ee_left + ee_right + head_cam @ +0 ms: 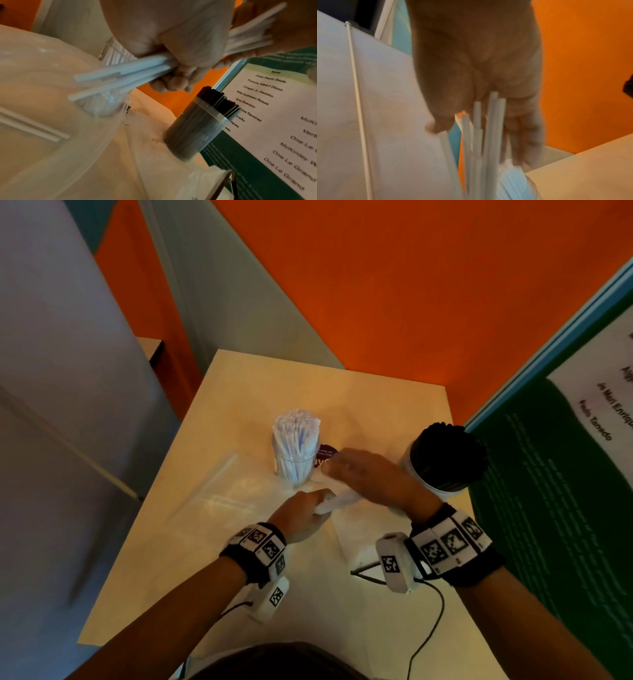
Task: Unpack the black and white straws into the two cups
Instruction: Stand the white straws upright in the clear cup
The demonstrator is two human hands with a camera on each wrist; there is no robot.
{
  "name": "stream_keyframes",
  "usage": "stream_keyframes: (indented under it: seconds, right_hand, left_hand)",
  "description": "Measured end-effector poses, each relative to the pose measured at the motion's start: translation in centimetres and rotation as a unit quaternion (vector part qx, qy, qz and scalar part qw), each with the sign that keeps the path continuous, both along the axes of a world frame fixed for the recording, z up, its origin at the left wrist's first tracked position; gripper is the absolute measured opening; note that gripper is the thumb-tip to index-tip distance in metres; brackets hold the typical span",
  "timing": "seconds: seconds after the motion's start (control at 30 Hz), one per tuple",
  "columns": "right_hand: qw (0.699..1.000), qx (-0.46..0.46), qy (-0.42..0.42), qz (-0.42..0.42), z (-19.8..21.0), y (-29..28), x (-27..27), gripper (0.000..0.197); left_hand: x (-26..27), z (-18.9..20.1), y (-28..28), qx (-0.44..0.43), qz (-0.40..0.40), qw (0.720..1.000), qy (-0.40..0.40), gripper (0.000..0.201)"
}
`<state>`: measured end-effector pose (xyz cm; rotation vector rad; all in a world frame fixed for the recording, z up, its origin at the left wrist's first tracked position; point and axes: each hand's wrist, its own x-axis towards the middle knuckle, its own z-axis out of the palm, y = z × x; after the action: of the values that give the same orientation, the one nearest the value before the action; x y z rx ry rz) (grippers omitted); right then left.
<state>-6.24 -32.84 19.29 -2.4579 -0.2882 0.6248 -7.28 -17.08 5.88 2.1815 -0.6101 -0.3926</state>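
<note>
I see my left hand [301,517] fisted round a loose bundle of white plastic straws [120,75] over the pale wooden desk [178,559], right hand [368,470] flat-fingered atop them, both clear cups [295,463] full.

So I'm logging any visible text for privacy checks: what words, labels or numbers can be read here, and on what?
White sheet on the green board, a list of names, partly legible:
"Francis Albert Dizon"
"Niña Kathleen Roxas"
"Jose Ramirez"
"One Le Grand", lower column, cut off at the edge
Green board's small print: too blurred to read.
Purple label behind the clear cup of white straws: blurred and partly hidden, unreadable.
</note>
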Motion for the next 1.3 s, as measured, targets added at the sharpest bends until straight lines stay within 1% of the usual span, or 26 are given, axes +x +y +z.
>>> stream_keyframes:
  seconds: [0.03,0.07,0.1,0.13,0.2,0.23,0.27,0.3,0.33,0.37,0.4,0.43,0.5,0.53,0.57,0.63,0.67,0.7,0.77,0.83,0.9,1.0,1.07,1.17,1.23,1.3]
  right_hand:
    - [0.991,0.096,-0.067,-0.064,0.2,-0.3,-0.2,0.030]
    - [0.973,0.163,-0.129,-0.102,0.2,-0.2,-0.3,0.024]
    - [0.962,0.187,-0.170,-0.107,-0.1,0.0,-0.5,0.020]
    - [0.961,0.184,-0.185,-0.089,-0.6,0.5,-0.6,0.020]
    - [0.966,0.175,-0.184,-0.049,-1.9,1.6,-0.7,0.024]
    - [0.959,0.201,-0.192,-0.055,-2.5,1.9,-0.6,0.023]
    - [0.944,0.251,-0.197,-0.081,-2.9,2.2,-0.5,0.022]
    - [0.921,0.317,-0.189,-0.125,-3.1,2.3,-0.3,0.023]
    - [0.893,0.384,-0.168,-0.164,-3.4,2.4,-0.3,0.028]
    - [0.871,0.432,-0.145,-0.183,-3.8,2.5,-0.2,0.035]
    - [0.864,0.454,-0.126,-0.179,-4.4,2.8,-0.2,0.042]
    - [0.872,0.449,-0.115,-0.157,-4.9,3.3,-0.2,0.046]
    - [0.897,0.414,-0.106,-0.111,-5.4,4.4,0.1,0.045]
    - [0.902,0.406,-0.106,-0.103,-5.5,4.7,0.6,0.042]
    - [0.900,0.410,-0.107,-0.102,-5.4,5.0,1.2,0.039]
    - [0.889,0.428,-0.120,-0.108,-4.8,5.3,2.9,0.032]
    - [0.883,0.438,-0.127,-0.116,-4.4,5.3,3.9,0.031]
    - [0.877,0.446,-0.132,-0.125,-3.9,5.3,4.9,0.032]
    - [0.867,0.456,-0.143,-0.140,-2.9,5.1,7.0,0.032]
    - [0.859,0.460,-0.161,-0.155,-2.1,4.8,8.9,0.029]
    - [0.852,0.463,-0.180,-0.165,-1.4,4.4,10.6,0.028]
    - [0.845,0.472,-0.188,-0.165,-1.2,4.1,11.9,0.030]
    - [0.850,0.463,-0.202,-0.149,-1.8,4.0,11.8,0.036]
    - [0.872,0.415,-0.224,-0.132,-3.6,4.2,11.0,0.043]
    - [0.885,0.388,-0.224,-0.127,-4.9,4.4,10.5,0.040]
    - [0.907,0.338,-0.233,-0.100,-6.3,4.7,9.9,0.035]
  left_hand:
    - [0.2,0.2,-0.1,-0.027,0.010,1.000,0.013,0.017]
    - [0.4,0.5,-0.4,-0.050,0.018,0.998,0.020,0.016]
    - [0.5,0.8,-0.7,-0.072,0.023,0.997,0.024,0.017]
    - [0.7,1.1,-1.1,-0.091,0.027,0.995,0.023,0.018]
    - [1.0,1.8,-1.8,-0.106,0.025,0.994,0.024,0.023]
    - [1.0,2.1,-2.0,-0.105,0.027,0.994,0.028,0.024]
    - [1.1,2.3,-2.1,-0.111,0.036,0.993,0.033,0.022]
    - [1.2,2.6,-2.0,-0.131,0.050,0.989,0.041,0.016]
    - [1.4,2.7,-1.7,-0.149,0.068,0.985,0.051,0.012]
    - [1.6,2.9,-1.5,-0.157,0.087,0.982,0.057,0.012]
    - [2.0,2.8,-1.4,-0.155,0.100,0.982,0.046,0.013]
    - [2.4,2.9,-1.1,-0.132,0.109,0.985,0.024,0.015]
    - [3.0,3.5,-0.7,-0.119,0.144,0.982,-0.024,0.020]
    - [3.5,3.5,-0.4,-0.121,0.158,0.980,-0.017,0.024]
    - [3.9,3.6,-0.1,-0.106,0.153,0.982,-0.028,0.026]
    - [4.5,3.4,0.5,-0.123,0.164,0.979,0.022,0.022]
    - [4.8,3.3,1.0,-0.134,0.180,0.974,0.031,0.030]
    - [5.0,3.2,1.3,-0.149,0.195,0.969,0.027,0.043]
    - [5.3,2.4,2.1,-0.172,0.260,0.950,0.000,0.061]
    - [5.3,1.7,3.1,-0.138,0.311,0.939,-0.059,0.067]
    - [5.2,1.0,3.9,-0.111,0.326,0.936,-0.077,0.070]
    - [4.8,-0.1,4.7,-0.077,0.305,0.947,-0.061,0.068]
    - [4.3,-0.9,5.1,-0.035,0.277,0.958,-0.063,0.063]
    - [3.5,-2.0,5.6,0.024,0.222,0.973,-0.051,0.059]
    - [3.1,-2.5,6.0,0.075,0.175,0.981,-0.028,0.061]
    - [2.8,-2.7,6.4,0.124,0.131,0.983,-0.004,0.060]
